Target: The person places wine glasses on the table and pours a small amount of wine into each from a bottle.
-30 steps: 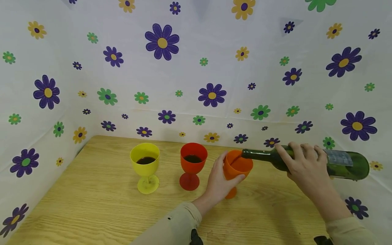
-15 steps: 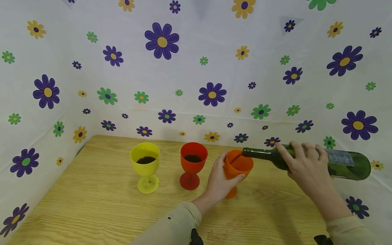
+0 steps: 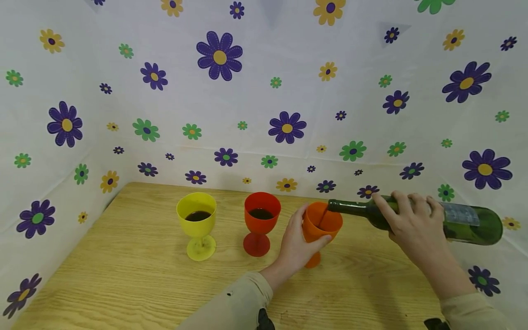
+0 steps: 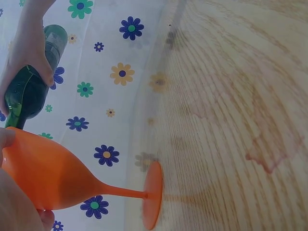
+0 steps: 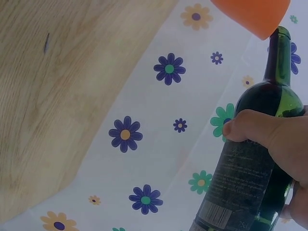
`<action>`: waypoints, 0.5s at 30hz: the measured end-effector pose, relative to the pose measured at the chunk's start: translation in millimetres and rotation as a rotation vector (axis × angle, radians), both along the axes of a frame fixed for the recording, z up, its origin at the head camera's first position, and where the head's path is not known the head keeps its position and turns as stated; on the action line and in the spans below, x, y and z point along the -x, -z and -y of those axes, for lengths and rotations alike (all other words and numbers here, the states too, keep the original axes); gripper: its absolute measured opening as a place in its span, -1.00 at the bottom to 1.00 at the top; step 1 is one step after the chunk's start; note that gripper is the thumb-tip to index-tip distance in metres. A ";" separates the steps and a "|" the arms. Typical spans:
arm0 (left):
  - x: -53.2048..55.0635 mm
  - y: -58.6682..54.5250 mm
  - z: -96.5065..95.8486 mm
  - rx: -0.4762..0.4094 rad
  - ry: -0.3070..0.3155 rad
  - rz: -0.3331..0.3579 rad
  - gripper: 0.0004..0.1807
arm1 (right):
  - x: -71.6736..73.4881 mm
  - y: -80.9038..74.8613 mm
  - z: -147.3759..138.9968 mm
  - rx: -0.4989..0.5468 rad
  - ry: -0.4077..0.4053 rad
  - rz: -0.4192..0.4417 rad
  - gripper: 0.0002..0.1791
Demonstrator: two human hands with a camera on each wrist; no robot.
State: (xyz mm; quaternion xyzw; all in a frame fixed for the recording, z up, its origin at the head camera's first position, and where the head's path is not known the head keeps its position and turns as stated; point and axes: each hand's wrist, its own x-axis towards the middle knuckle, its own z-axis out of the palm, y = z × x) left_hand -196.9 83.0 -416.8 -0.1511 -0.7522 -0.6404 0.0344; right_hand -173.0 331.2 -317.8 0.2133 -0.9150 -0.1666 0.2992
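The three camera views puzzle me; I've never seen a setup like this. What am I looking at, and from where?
No machine here: a person wears one camera on the head and one on each wrist. From the head, the left hand holds an orange goblet on a wooden table. The right hand tips a green bottle, its mouth at the goblet's rim. A yellow goblet and a red goblet stand alongside, dark liquid inside. The wrist views show the goblet and bottle up close.

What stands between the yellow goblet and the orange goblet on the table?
In the head view, the red goblet stands between the yellow goblet and the orange goblet, with dark liquid inside.
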 end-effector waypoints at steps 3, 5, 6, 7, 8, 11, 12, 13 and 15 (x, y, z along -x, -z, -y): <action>-0.3 -0.3 0.1 0.001 0.000 0.003 -0.08 | -0.1 0.4 0.2 -0.001 0.008 0.007 0.26; -0.4 -0.6 0.2 0.001 0.001 0.003 -0.08 | -0.1 0.8 0.1 -0.003 0.013 0.010 0.27; -0.3 -0.7 0.3 0.000 0.001 0.002 -0.08 | 0.0 1.1 0.0 -0.005 0.014 0.009 0.27; -0.4 -0.8 0.3 -0.002 0.001 -0.003 -0.08 | 0.1 1.3 -0.1 -0.006 0.014 0.009 0.27; -0.4 -0.9 0.4 -0.002 0.001 -0.003 -0.08 | 0.2 1.6 -0.3 -0.005 0.013 0.007 0.28; -0.5 -1.0 0.7 -0.005 0.001 -0.008 -0.08 | 0.4 2.3 -0.7 -0.003 0.008 0.001 0.28; -0.7 -1.1 0.9 -0.006 0.001 -0.011 -0.08 | 0.4 2.4 -0.7 -0.004 0.010 0.001 0.28; -0.8 -0.9 0.8 -0.008 0.001 -0.014 -0.09 | 0.5 2.5 -0.7 -0.004 0.010 0.000 0.28; -1.0 -0.9 0.8 -0.011 0.002 -0.012 -0.09 | 0.8 2.8 -0.8 -0.006 0.009 -0.007 0.29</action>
